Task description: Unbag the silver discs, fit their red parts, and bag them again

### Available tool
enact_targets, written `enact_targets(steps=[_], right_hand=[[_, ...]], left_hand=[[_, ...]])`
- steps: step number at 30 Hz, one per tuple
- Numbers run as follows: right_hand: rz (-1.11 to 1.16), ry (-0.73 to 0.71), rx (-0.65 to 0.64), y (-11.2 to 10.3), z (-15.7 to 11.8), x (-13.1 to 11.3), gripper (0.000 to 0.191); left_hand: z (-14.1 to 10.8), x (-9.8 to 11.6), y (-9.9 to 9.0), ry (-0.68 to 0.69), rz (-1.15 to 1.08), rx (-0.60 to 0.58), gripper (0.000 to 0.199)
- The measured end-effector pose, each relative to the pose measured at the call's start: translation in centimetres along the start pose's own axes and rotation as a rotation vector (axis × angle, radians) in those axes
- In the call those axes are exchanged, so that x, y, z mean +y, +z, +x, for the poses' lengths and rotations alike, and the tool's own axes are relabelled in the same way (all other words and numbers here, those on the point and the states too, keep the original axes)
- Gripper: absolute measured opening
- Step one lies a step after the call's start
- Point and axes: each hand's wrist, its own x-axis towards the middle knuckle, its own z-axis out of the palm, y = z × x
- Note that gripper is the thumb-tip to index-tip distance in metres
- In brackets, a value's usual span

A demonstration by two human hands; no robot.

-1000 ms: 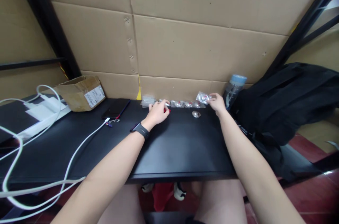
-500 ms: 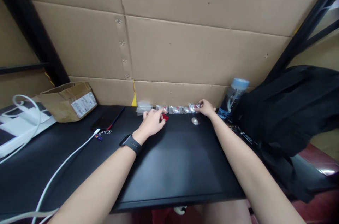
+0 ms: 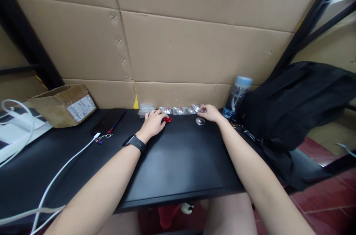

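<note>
My left hand (image 3: 152, 123) rests on the black desk with fingers stretched forward and slightly apart. Small red pieces (image 3: 167, 119) lie by its fingertips, partly covered. Farther right, my right hand (image 3: 210, 112) pinches the edge of a small clear packet (image 3: 197, 108) at the right end of a row against the cardboard. Other clear packets (image 3: 180, 110) with red and silvery contents make up this row. A round, clear, shiny disc (image 3: 200, 121) sits just below the right fingers. Behind my left hand is a stack of clear plastic bags (image 3: 146, 109).
A blue-lidded water bottle (image 3: 237, 96) and a black backpack (image 3: 297, 105) stand on the right. To the left are a dark phone (image 3: 107, 122) with a white cable (image 3: 69, 164) and an open cardboard box (image 3: 63, 105). A cardboard wall (image 3: 178, 49) closes off the back.
The whole view has shifted a little. My left hand has drawn slightly left, baring more of the red pieces. My right hand has brought its packet slightly left, closer to the row.
</note>
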Motion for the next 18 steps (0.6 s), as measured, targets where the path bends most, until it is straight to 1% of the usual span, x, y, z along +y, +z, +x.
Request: enact_targets(steps=[2,4,7,12,15,18], right_hand=[[0.046,-0.093,-0.11,0.1,-1.1,-0.5,0.033],[0.056,-0.133,-0.146,0.3,-2.2,-0.9,0.037],[0.06,-0.133,-0.127,0.7,-3.3,-1.4,0.033],[0.089,-0.074,-0.066,0.8,-3.9,-1.6,0.037],[0.056,-0.082,-0.057,0.5,-4.0,-1.6,0.031],[0.071,-0.097,-0.051,0.2,-4.2,-1.5,0.027]], left_hand=[[0.1,0.2,0.1,-0.004,0.011,0.014,0.025],[0.2,0.5,0.2,-0.009,0.027,0.025,0.022],[0.2,0.9,0.1,0.007,0.035,0.038,0.017],[0.3,1.3,-0.4,0.027,0.029,0.043,0.014],[0.4,1.2,-0.4,0.014,0.024,0.045,0.015],[0.4,1.0,0.0,0.02,0.033,0.065,0.011]])
